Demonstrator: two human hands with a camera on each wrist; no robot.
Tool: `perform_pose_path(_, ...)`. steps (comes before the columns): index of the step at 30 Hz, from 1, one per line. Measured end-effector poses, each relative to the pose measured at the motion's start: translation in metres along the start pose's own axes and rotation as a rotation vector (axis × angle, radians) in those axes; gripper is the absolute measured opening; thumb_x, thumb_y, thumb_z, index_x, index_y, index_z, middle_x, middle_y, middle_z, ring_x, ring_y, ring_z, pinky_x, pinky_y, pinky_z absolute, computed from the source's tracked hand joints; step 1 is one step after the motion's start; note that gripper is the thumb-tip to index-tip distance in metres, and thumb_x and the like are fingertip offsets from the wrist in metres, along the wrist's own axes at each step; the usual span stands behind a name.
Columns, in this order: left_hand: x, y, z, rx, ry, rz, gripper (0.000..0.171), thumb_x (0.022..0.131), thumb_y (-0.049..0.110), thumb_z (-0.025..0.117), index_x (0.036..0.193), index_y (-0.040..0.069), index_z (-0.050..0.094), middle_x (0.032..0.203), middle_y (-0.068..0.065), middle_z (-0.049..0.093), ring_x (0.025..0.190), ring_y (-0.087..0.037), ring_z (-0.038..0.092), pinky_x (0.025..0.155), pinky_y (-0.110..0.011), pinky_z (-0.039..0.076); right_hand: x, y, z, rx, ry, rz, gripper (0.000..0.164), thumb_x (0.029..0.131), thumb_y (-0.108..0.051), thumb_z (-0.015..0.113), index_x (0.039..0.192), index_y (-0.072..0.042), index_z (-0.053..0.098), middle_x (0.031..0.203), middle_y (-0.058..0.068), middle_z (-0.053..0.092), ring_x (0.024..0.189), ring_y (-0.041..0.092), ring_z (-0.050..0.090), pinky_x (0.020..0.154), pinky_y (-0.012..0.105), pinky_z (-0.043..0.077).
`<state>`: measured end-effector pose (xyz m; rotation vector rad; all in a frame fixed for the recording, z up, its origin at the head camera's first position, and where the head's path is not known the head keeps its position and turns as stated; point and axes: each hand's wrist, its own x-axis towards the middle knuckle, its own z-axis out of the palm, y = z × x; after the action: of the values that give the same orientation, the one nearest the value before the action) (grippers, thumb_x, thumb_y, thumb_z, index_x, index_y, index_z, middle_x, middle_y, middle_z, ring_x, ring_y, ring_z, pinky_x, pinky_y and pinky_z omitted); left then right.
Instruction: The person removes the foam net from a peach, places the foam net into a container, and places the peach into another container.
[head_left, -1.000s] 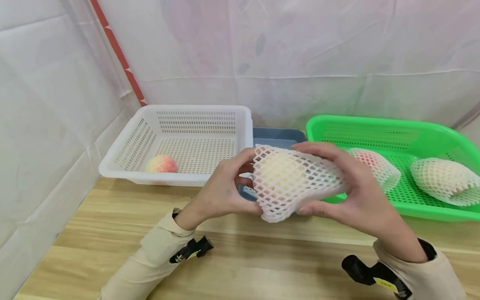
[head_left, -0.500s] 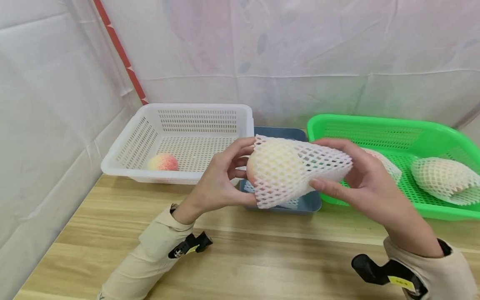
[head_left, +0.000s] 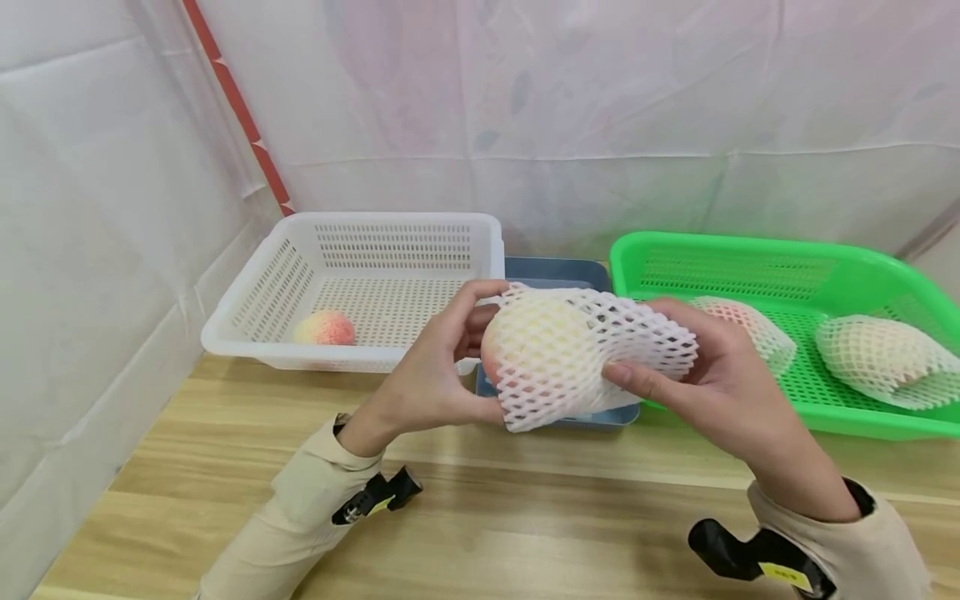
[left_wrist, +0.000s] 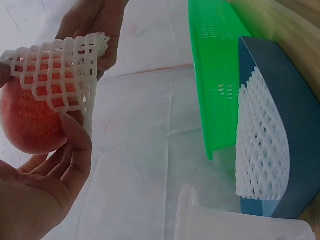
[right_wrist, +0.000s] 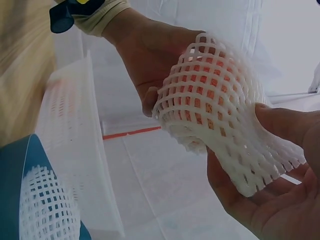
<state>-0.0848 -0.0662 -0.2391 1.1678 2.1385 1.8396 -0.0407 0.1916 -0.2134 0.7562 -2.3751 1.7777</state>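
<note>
A peach (left_wrist: 32, 120) sits inside a white foam net sleeve (head_left: 555, 358), held up over the table between both hands. My left hand (head_left: 427, 367) holds the peach and the net's wide mouth, thumb below and fingers behind. The peach's bare reddish end sticks out of that mouth toward the left palm. On the other side, my right hand (head_left: 720, 383) grips the net's narrower loose end, its thumb pressed on the mesh beside the peach. In the right wrist view the net (right_wrist: 200, 95) covers most of the fruit.
A white basket (head_left: 352, 360) at the left holds one bare peach (head_left: 326, 327). At the right, a green basket (head_left: 750, 243) holds two net-wrapped peaches (head_left: 873, 350). Between them stands a blue-grey tray (head_left: 558, 268) with foam netting (left_wrist: 262, 140) inside, partly hidden behind the hands.
The wrapped peach has turned and shifted slightly left, so its bare end now shows beside the left palm. The right thumb has moved from under the net onto its front.
</note>
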Motion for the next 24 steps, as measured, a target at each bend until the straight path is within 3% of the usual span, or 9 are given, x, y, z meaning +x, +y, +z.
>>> perform_pose_path(10,-0.001,0.004,0.001,0.084,0.019,-0.013,0.084,0.065,0.0,0.081,0.133,0.001,0.033,0.117,-0.017,0.064,0.095,-0.018,0.065,0.083,-0.033,0.054,0.001,0.005,0.004,-0.021,0.04,-0.068,0.03,0.079,0.014,0.067,0.105,-0.001,0.065,0.096,0.007,0.066,0.082,0.012,0.063,0.064,0.019,0.053)
perform_pose_path(16,0.0,0.008,0.003,0.088,-0.003,-0.05,0.089,0.064,0.003,0.083,0.137,0.003,0.033,0.13,-0.015,0.056,0.094,-0.017,0.067,0.08,-0.032,0.056,0.0,0.009,0.002,-0.138,0.113,-0.106,0.031,0.075,0.014,0.071,0.102,-0.001,0.068,0.091,0.002,0.069,0.073,0.009,0.061,0.056,0.017,0.049)
perform_pose_path(24,0.0,0.008,0.003,0.082,0.011,-0.057,0.086,0.065,0.004,0.083,0.137,0.003,0.035,0.135,-0.014,0.049,0.091,-0.017,0.067,0.078,-0.031,0.057,0.0,0.013,0.001,-0.085,0.145,-0.112,0.029,0.074,0.015,0.071,0.099,0.0,0.069,0.087,0.003,0.068,0.067,0.01,0.055,0.049,0.021,0.043)
